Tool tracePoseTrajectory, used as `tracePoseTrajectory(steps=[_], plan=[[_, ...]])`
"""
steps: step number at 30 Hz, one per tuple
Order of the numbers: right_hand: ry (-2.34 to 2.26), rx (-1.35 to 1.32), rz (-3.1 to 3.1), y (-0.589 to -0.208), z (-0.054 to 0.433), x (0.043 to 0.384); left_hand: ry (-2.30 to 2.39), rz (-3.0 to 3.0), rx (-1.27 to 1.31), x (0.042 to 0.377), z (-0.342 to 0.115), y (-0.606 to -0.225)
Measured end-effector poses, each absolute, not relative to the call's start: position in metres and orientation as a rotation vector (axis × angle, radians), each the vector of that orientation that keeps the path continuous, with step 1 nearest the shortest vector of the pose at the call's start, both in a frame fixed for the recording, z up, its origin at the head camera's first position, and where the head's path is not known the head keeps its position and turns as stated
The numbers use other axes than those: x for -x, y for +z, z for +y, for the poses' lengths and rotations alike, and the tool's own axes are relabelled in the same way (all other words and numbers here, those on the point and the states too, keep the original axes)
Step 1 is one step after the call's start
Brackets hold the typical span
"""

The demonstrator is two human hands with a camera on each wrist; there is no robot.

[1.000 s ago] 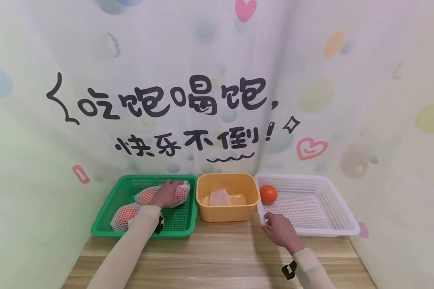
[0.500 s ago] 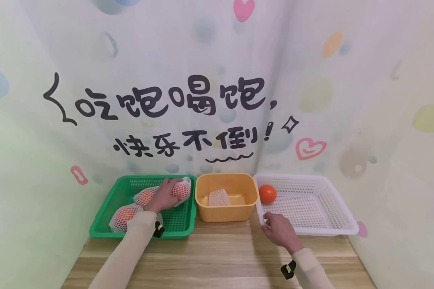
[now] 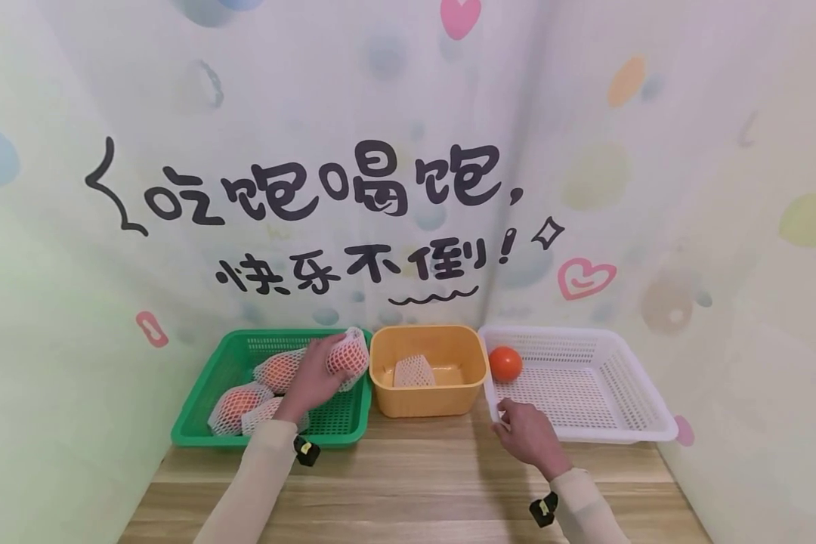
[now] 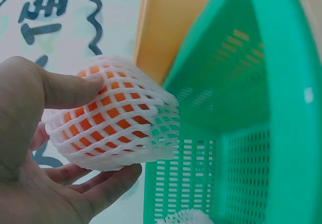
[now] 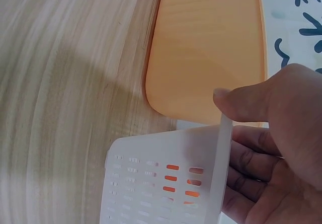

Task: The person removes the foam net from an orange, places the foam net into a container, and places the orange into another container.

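My left hand (image 3: 318,375) grips an orange-red round fruit in a white foam net (image 4: 108,113), thumb on top and fingers beneath. The fruit is over the right end of the green basket (image 3: 265,440), and the net's loose end sticks out past it. Several more netted fruits (image 3: 239,408) lie in that basket, partly behind my left hand and one another. My right hand (image 3: 527,432) pinches the rim of the white basket (image 5: 151,183) near its front left corner, thumb on one side and fingers on the other. A bare orange-red fruit (image 3: 505,365) sits in the white basket's left end.
Between the two baskets stands a yellow-orange bin (image 3: 427,404) holding an empty foam net (image 3: 413,372). All three stand in a row on the wooden table (image 3: 421,483), against a printed wall (image 3: 353,75).
My left hand has lifted the netted fruit and moved it right, toward the green basket's right rim. Another netted fruit shows more fully behind it. My right hand stays at the white rim.
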State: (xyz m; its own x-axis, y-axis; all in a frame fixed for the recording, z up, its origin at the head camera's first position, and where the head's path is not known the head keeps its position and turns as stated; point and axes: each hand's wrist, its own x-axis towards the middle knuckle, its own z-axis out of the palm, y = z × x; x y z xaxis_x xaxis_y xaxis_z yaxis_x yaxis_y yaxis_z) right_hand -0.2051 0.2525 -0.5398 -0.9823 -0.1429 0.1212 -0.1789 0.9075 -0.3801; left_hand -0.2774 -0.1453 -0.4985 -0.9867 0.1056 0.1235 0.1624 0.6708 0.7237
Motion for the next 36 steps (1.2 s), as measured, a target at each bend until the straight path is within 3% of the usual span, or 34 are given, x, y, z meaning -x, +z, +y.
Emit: tracePoseTrajectory(steps=[10,27,36], plan=[[0.618,-0.248,-2.954,-0.541,0.251,0.203,-1.402,-2.568,0.311,0.244,-0.131,-0.498],[0.787,-0.209,-2.842,-0.545,0.251,0.194,-1.637,-2.396,0.388,0.203,-0.092,-0.530],[0.903,-0.349,-2.661,-0.546,0.230,0.182,-1.794,-2.386,0.384,0.183,-0.069,-0.552]])
